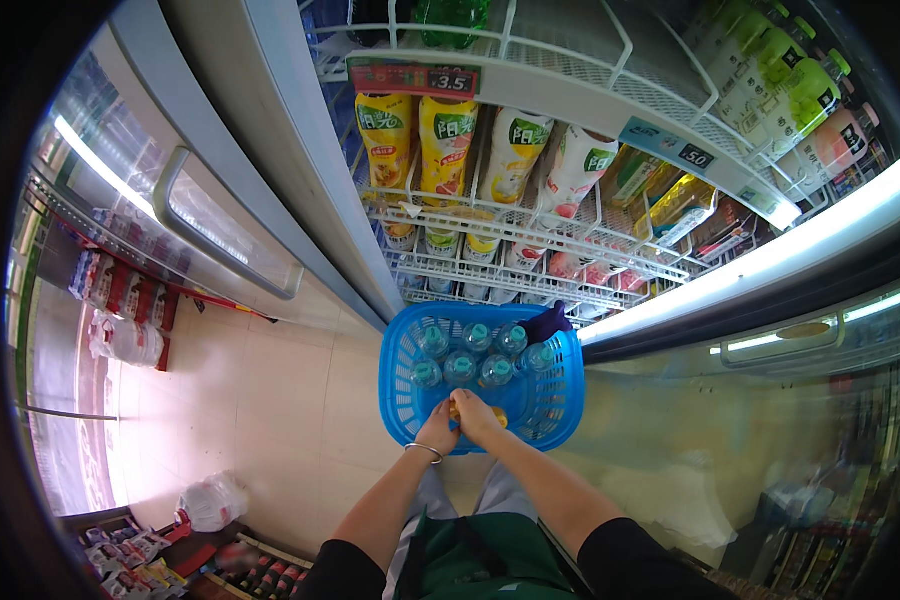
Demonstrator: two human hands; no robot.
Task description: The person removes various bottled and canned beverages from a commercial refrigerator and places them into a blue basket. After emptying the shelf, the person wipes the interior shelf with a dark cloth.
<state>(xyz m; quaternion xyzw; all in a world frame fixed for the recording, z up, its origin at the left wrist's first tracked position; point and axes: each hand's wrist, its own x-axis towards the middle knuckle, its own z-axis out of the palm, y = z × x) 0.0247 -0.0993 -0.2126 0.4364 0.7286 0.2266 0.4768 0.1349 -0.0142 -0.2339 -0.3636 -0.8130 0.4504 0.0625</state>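
Note:
Over the near part of a blue plastic basket (392,382), my two hands meet. My right hand (478,418) is closed around a small orange item (501,417), probably a bottle, mostly hidden by the fingers. My left hand (438,430), with a bangle at the wrist, is pressed against its other end, fingers curled. Several clear bottles with teal caps (461,366) stand upright in the basket, ahead of my hands. A dark purple cloth or glove (547,322) hangs over the far right rim.
Ahead is a drinks cooler with wire shelves (570,232) of bottles and price tags. Its left glass door (225,225) and right glass door (757,405) stand swung out on both sides. A plastic-wrapped bundle (214,501) lies on the tiled floor (270,405) at left, near snack displays (131,559).

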